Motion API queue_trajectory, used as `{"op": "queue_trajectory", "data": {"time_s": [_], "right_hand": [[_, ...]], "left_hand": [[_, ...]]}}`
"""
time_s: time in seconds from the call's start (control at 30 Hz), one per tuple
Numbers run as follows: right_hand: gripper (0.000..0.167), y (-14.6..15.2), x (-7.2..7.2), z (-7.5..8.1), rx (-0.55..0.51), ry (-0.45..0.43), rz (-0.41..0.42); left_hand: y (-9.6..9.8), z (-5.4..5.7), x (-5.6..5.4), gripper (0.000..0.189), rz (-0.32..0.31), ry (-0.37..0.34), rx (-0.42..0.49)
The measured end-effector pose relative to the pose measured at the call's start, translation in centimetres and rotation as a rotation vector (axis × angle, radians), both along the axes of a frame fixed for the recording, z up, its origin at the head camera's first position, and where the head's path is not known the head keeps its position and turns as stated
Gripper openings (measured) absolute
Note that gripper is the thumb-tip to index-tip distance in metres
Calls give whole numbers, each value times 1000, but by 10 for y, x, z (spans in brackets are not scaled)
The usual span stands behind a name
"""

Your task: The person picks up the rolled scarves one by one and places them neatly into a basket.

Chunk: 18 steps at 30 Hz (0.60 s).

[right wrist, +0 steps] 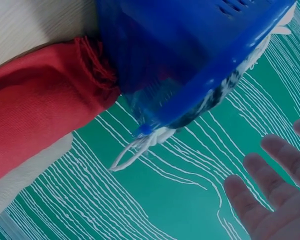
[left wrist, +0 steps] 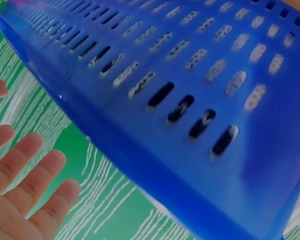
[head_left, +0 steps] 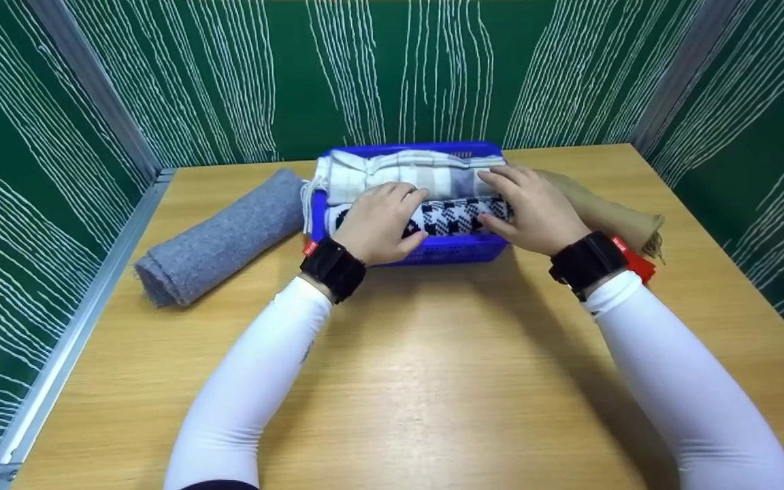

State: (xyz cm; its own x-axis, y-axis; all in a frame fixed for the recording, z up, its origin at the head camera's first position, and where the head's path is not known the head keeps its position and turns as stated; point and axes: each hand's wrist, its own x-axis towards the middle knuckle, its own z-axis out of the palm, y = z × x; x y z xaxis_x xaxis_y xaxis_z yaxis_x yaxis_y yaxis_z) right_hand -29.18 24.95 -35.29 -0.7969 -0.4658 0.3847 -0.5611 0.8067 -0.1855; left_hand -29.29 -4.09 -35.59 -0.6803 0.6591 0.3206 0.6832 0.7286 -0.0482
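A blue plastic basket (head_left: 460, 252) with slotted walls stands near the back of the table. Inside it lie two rolled scarves side by side: a pale plaid one (head_left: 399, 178) behind and a black-and-white patterned one (head_left: 463, 216) in front. My left hand (head_left: 382, 221) is over the left part of the patterned roll, fingers loosely bent. Over the basket's right end is my right hand (head_left: 538, 211), its fingers spread. Both wrist views show extended fingers around nothing, beside the basket wall (left wrist: 165, 135). Whether the fingertips touch the scarves, I cannot tell.
A grey rolled cloth (head_left: 229, 231) lies slanted left of the basket. To the right lie a tan fringed roll (head_left: 603, 211) and a red fringed roll (right wrist: 45, 105), the latter mostly hidden by my right wrist in the head view. Green panels with white lines (head_left: 392, 82) border the table.
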Motion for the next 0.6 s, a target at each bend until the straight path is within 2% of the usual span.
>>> {"op": "queue_trajectory", "data": {"time_s": [0.37, 0.6], "right_hand": [[67, 8, 1, -2, -11, 12, -8], [69, 13, 3, -4, -11, 5, -14]], "left_hand": [[7, -2, 3, 65, -39, -8, -2], [9, -4, 4, 69, -18, -17, -35]]}}
